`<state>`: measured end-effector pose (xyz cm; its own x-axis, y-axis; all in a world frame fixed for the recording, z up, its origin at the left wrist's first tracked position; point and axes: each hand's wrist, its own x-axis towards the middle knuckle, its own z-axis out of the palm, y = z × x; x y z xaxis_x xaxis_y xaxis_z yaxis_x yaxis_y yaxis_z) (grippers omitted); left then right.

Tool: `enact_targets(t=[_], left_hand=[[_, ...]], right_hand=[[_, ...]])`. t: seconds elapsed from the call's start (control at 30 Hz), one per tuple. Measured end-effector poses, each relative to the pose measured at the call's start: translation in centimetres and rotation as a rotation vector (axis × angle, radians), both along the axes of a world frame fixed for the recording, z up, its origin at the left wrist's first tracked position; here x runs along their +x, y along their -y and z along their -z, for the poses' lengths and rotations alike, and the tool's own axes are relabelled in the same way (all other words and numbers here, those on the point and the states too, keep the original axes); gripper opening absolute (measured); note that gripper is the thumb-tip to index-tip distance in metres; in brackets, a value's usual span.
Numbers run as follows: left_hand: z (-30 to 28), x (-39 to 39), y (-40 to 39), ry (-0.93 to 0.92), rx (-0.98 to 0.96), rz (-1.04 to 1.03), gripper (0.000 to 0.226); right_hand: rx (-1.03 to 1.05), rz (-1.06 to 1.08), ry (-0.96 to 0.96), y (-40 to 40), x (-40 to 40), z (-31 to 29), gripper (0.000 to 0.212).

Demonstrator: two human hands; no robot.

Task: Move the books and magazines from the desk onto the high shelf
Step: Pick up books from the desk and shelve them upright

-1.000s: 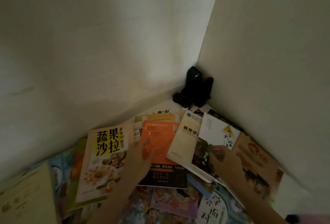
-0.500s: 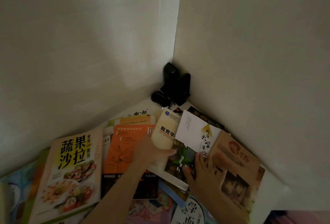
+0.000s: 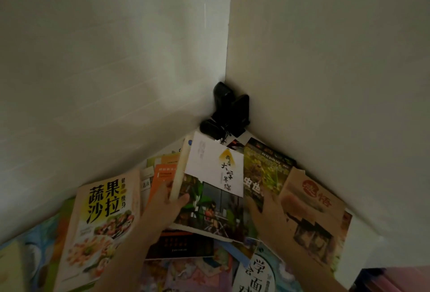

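Note:
Books and magazines lie overlapping in a dim white corner. My left hand (image 3: 167, 205) grips the lower end of a cream book (image 3: 178, 175) that stands tilted up on its long edge. Its thumb lies on a book with a white and photo cover (image 3: 214, 189), which leans against the cream one. My right hand (image 3: 267, 212) rests with its fingers on a green nature book (image 3: 263, 170), between the white book and a brown-covered book (image 3: 314, 210). Whether the right fingers curl under any edge is hidden.
Black gadgets (image 3: 230, 112) stand in the very corner where the two white walls meet. A salad cookbook (image 3: 104, 222) lies at the left, an orange book (image 3: 162, 175) beside it, colourful magazines (image 3: 256, 273) near me. The white surface's edge (image 3: 365, 249) ends at the right.
My left hand took hold of the cream book and tipped it up on edge. The white-cover book slid left, baring the green book, and my right hand moved onto that.

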<state>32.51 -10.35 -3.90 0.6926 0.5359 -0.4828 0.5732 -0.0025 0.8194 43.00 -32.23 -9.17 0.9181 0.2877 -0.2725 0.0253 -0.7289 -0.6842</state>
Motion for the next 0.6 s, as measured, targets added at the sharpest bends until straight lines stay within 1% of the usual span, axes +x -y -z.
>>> enact_targets(t=[0.03,0.1,0.17,0.2,0.23,0.27,0.33,0.37,0.4,0.43,0.5,0.53,0.6], left_hand=[[0.0,-0.6,-0.6,0.004,-0.067,0.001,0.037],[0.4,-1.5,-0.9,0.005,-0.211,-0.034,0.038],[1.3,-2.3,0.1,0.020,-0.312,-0.116,0.035],[1.6,-2.5,0.7,0.050,-0.316,-0.156,0.034],[1.7,-2.6,1.1,0.073,-0.253,-0.177,0.034],[2.0,-2.5,1.4,0.095,-0.174,-0.180,0.040],[2.7,-2.4,1.6,0.083,-0.075,-0.123,0.063],[2.9,-2.4,1.7,0.051,-0.064,-0.102,0.071],[3.1,-2.5,1.6,0.028,-0.033,-0.086,0.072],[3.2,-2.5,1.4,0.022,0.022,-0.071,0.069],[3.1,-2.5,1.2,0.003,0.242,-0.034,0.060],[3.0,-2.4,1.2,-0.073,0.397,-0.017,0.063],[2.3,-1.8,2.0,-0.278,0.710,0.004,0.076]], right_hand=[[-0.002,0.001,-0.064,-0.2,0.0,0.0,0.047],[-0.024,-0.030,-0.112,-1.8,-0.8,0.1,0.046],[-0.003,-0.094,-0.109,-3.4,-2.2,-0.5,0.041],[0.009,-0.115,-0.068,-4.0,-2.8,-0.6,0.043],[0.017,-0.126,-0.055,-4.3,-3.2,-0.9,0.046],[0.023,-0.140,-0.045,-4.2,-3.3,-1.0,0.048],[0.008,-0.145,-0.051,-3.5,-2.8,-1.2,0.044],[-0.004,-0.096,-0.060,-2.7,-2.4,-1.3,0.041],[-0.005,-0.034,-0.062,-1.8,-2.1,-1.3,0.040],[0.006,0.025,-0.043,-0.9,-1.8,-1.4,0.039],[0.002,0.066,-0.018,0.6,-2.0,-1.4,0.032],[-0.008,0.068,-0.015,1.3,-2.2,-1.1,0.026],[-0.046,0.083,0.017,2.8,-2.3,-0.9,0.015]])
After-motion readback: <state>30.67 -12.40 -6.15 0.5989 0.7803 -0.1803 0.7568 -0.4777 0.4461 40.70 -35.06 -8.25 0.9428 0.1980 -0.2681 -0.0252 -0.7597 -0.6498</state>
